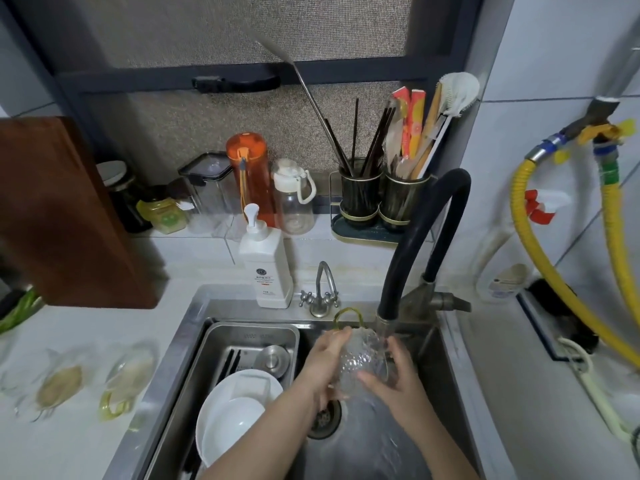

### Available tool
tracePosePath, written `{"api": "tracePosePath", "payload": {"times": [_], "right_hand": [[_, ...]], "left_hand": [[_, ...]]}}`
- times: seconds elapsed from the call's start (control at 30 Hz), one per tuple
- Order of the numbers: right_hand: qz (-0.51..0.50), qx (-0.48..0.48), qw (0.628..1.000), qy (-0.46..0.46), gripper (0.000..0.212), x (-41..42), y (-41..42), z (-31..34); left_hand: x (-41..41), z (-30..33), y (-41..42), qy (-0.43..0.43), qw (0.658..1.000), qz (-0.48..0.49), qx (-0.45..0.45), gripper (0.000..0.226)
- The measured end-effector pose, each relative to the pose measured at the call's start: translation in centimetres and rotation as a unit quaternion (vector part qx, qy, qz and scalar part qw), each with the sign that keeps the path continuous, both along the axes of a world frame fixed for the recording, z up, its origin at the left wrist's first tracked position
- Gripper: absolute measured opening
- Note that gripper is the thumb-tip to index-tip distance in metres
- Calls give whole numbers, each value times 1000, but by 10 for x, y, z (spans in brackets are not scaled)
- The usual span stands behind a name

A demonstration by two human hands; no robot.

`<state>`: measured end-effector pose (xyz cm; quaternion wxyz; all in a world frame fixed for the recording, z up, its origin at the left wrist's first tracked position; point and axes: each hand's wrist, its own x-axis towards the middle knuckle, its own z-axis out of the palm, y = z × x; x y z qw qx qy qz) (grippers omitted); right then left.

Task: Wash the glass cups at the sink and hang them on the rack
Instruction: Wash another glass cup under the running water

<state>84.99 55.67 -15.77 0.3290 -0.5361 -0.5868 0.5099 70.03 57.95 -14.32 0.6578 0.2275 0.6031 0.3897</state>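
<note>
I cannot see my left hand's [323,367] fingers; they curl behind the clear glass cup [362,362], whose rim is lost in the running water. The drain [323,419] is half covered by my left wrist. My forearms are cut off by the bottom edge. On the counter to the left, the glass cups [93,382] are smeared by motion blur, so I cannot count them or tell whether they stand or lie. The white plates [239,407] hide much of the metal tray [249,336]. The label on the soap bottle [265,265] is too small to read. The wooden board [69,209] runs past the left edge.
</note>
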Motion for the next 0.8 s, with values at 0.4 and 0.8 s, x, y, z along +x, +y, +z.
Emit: {"api": "tracePosePath", "payload": {"times": [0.4,0.8], "right_hand": [[-10,-112,965,238,66,4,-12,0],[-27,-68,965,253,70,15,-15,16]], "left_hand": [[-4,8,-7,61,987,-106,108,77],[44,27,-4,384,889,-195,157,59]]}}
